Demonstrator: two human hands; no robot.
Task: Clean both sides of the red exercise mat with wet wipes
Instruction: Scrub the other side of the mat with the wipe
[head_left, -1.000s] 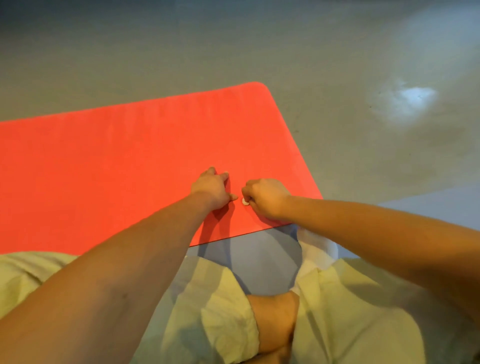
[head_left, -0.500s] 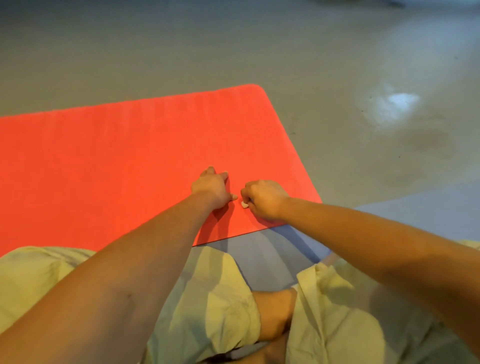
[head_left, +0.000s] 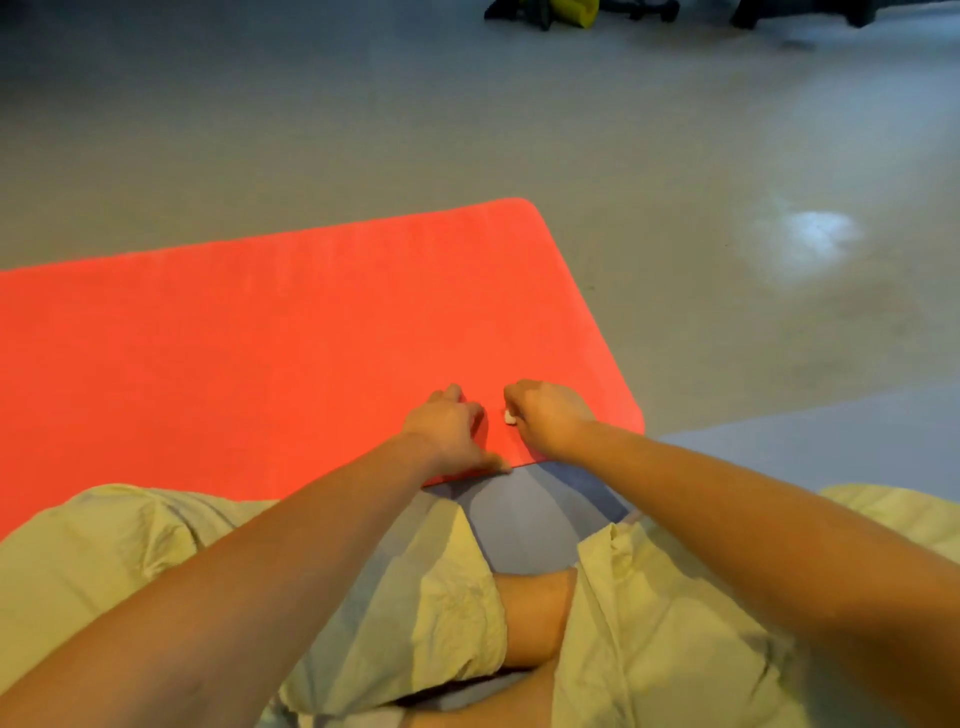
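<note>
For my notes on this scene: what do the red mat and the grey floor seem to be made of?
The red mat looks like foam or rubber, matte, with a faint grain, a thin edge and rounded corners. The grey floor may be vinyl or sealed concrete, semi-gloss: it reflects a light patch.

Setting: indoor exercise or training room, gym-like.
- Floor (head_left: 363, 130): wide, smooth, grey, unbroken and slightly glossy; a pale patch of reflected light (head_left: 815, 234) lies on it to the right.
- Red exercise mat (head_left: 234, 338): laid flat directly on the floor, rounded corners.
- Second mat (head_left: 831, 431): blue-grey, beneath the seated person, its edge meeting the red one.
- Person: sitting cross-legged on the ground in loose pale yellow-green shorts (head_left: 104, 561), bare-armed.
- Far edge: dark gear (head_left: 649, 10) and one yellow item (head_left: 571, 10) on the floor, too cropped to identify.
</note>
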